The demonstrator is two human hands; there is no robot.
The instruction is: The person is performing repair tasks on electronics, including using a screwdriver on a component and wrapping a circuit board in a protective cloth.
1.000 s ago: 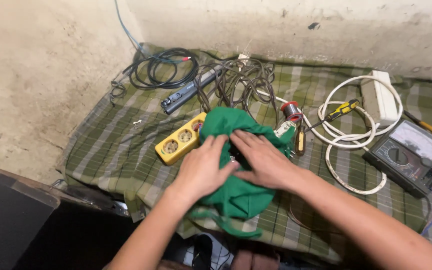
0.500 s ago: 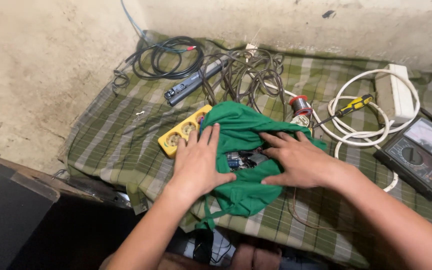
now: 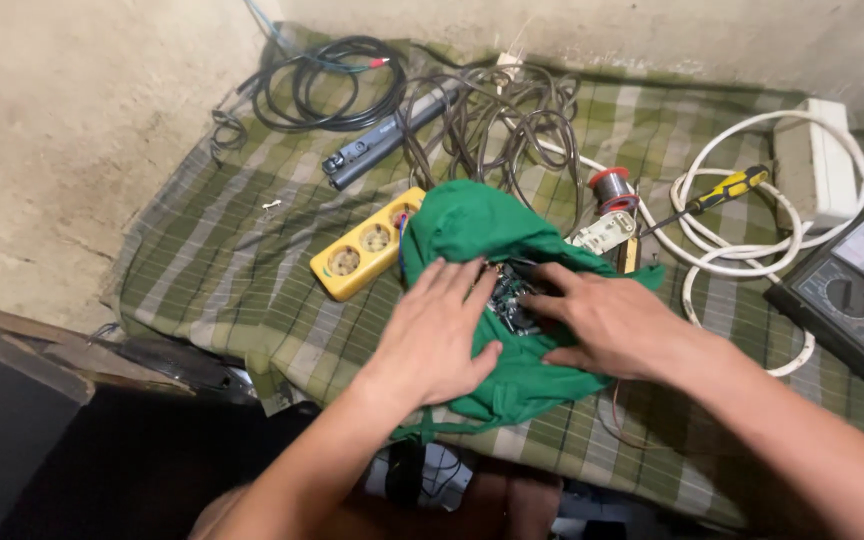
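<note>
A green cloth bag [image 3: 482, 235] lies bunched on a green plaid cloth [image 3: 242, 270] spread over the floor. My left hand [image 3: 437, 335] rests flat on the bag's near left side, fingers spread. My right hand [image 3: 607, 320] presses on the bag's right side, its fingertips at a dark opening [image 3: 512, 295] where small dark items show. A yellow power strip [image 3: 367, 245] sits partly under the bag's left edge.
Black cables [image 3: 327, 75] and a grey cable tangle [image 3: 497, 110] lie at the back. A dark bar-shaped tool [image 3: 372, 150], a solder spool [image 3: 612, 187], a yellow-handled screwdriver [image 3: 727, 187], a white cord and strip [image 3: 812, 165] and an analogue meter [image 3: 852, 290] lie to the right. A concrete wall stands left and behind.
The camera has tilted and come closer. Both hands have slid slightly toward me on the bag, with the right fingertips now at its opening.
</note>
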